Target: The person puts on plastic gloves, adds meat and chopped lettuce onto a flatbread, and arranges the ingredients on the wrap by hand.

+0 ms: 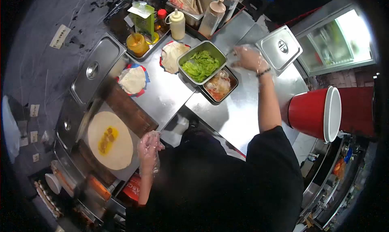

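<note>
My right hand [249,58], in a clear plastic glove, reaches over the steel counter with its fingers apart. It is beside the metal pan of chopped lettuce [201,65]; whether the fingertips touch the rim I cannot tell. That pan partly overlaps a second pan holding a pale and orange shredded filling [219,86]. My left hand [149,151], gloved too, is held low with fingers curled in and nothing visible in them. Left of it a round flatbread [110,140] lies flat, a yellow sauce smear with brown bits [108,140] at its middle.
Two stacks of pale rounds [133,80] [174,55] sit on the counter. Behind are a sauce jar [137,44], a squeeze bottle [177,24] and a green box grater [142,21]. A steel lid [279,49] and a red bucket [310,112] stand to the right.
</note>
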{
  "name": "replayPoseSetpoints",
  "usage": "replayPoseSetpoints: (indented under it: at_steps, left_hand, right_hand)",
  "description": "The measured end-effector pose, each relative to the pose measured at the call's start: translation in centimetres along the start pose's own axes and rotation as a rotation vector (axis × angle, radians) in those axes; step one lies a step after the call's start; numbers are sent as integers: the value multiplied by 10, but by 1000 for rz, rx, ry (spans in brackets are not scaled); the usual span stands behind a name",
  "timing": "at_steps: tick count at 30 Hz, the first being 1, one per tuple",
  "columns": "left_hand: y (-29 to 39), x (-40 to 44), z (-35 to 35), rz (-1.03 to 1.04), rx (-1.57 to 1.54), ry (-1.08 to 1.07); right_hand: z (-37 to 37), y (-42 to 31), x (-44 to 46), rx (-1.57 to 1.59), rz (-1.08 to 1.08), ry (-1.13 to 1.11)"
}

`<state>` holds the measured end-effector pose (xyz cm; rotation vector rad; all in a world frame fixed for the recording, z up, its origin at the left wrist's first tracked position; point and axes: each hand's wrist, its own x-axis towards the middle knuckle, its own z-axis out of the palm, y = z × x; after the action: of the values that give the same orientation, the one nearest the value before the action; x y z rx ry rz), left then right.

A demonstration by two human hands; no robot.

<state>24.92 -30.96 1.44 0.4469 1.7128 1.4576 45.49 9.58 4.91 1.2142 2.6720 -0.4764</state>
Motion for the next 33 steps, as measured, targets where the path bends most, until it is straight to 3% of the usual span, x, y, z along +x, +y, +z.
replayPoseSetpoints:
  at_steps: [3,5,7,12,23,29,31,33]
  left_hand:
    - [-6,4,9,-79,-25,44]
    - [-5,9,15,-87,11,43]
    - [-5,17,21,-25,69,-48]
    - [-1,38,36,26,185,-195]
    - [-9,34,44,62,131,-258]
    - [-13,31,39,92,132,-220]
    - [-15,33,36,131,193,-221]
    - [-17,34,34,127,194,-221]
  right_hand:
    - [22,-2,-35,-134,84,-92]
    - [81,12,-42,65,18,-21]
    - [117,2,-50,-25,-74,158]
    - [136,-16,-42,43,-150,82]
    - [148,-1,-18,132,-116,68]
    - [125,2,-25,435,21,-1]
    - [122,6,-23,399,64,-31]
    - [117,9,-26,666,150,-22]
